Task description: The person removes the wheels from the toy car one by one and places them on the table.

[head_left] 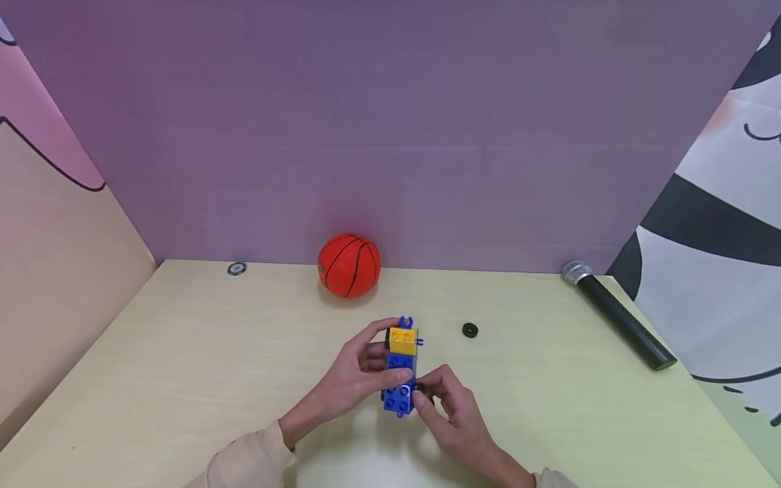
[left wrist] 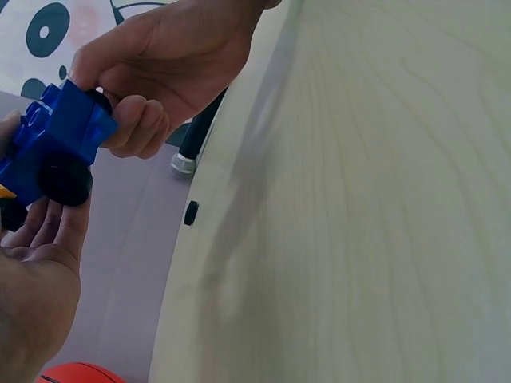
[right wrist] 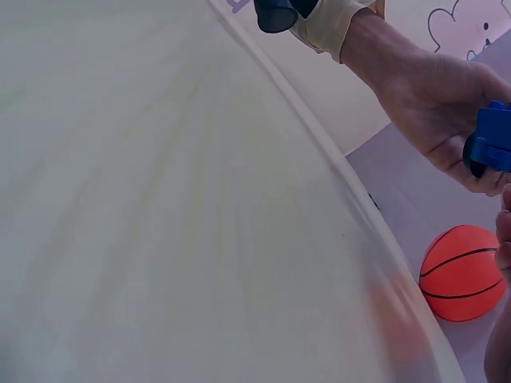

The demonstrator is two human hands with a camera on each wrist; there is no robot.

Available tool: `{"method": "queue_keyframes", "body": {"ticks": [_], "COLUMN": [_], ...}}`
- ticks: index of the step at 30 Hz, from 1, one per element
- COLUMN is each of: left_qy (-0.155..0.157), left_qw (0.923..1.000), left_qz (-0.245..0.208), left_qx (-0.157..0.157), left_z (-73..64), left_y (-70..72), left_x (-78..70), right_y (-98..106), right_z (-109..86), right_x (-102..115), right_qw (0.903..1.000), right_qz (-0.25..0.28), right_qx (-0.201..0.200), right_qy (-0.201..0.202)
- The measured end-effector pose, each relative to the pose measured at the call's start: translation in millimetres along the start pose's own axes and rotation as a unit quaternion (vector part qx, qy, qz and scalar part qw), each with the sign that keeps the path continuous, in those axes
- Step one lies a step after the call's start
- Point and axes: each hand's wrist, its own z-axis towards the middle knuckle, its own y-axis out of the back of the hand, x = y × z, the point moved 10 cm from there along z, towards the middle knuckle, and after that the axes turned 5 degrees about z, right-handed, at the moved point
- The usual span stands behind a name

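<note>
My left hand (head_left: 349, 375) holds a toy vehicle (head_left: 399, 364) of blue and yellow building blocks above the table, its thumb across the blue studs. Black wheels sit on the toy's left side, and in the left wrist view one wheel (left wrist: 65, 182) faces the camera. At the yellow block's right side a blue axle peg (head_left: 419, 341) is bare. My right hand (head_left: 456, 415) pinches a black wheel (head_left: 419, 387) against the lower right side of the toy; fingers partly hide it. Another black wheel (head_left: 470, 330) lies loose on the table, beyond the right hand.
A red toy basketball (head_left: 349, 266) rests at the table's back edge. Left of it lies a small round chip (head_left: 236, 268). Along the right edge of the table (head_left: 183, 352) lies a black microphone (head_left: 622, 318). A purple panel (head_left: 390, 135) stands behind.
</note>
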Motion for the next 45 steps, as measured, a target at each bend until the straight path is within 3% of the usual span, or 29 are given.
{"method": "queue_keyframes", "body": {"ticks": [17, 25, 32, 40, 45], "left_qy": [-0.006, -0.001, 0.003, -0.001, -0.003], "left_qw": [0.9999, 0.9999, 0.9999, 0.9998, 0.9998], "left_qz": [-0.008, -0.010, -0.010, -0.017, -0.017], "left_qx": [0.001, 0.002, 0.001, 0.006, 0.007], "left_z": [-1.4, -1.4, -1.6, -1.7, -1.3], "left_y": [1.0, 2.4, 3.7, 3.1, 2.9], "left_x": [-0.3, 1.2, 4.2, 2.9, 4.8], "right_y": [-0.1, -0.9, -2.5, -4.2, -4.9], "right_z": [4.6, 5.2, 5.7, 5.2, 5.4], "right_x": [1.3, 0.0, -0.2, -5.5, -6.8], "right_qw": [0.9987, 0.9989, 0.9993, 0.9972, 0.9958], "right_qz": [-0.033, -0.039, -0.020, 0.053, 0.071], "right_qx": [0.002, 0.015, 0.028, 0.049, 0.054], "right_qy": [0.040, 0.022, 0.013, -0.016, -0.023]}}
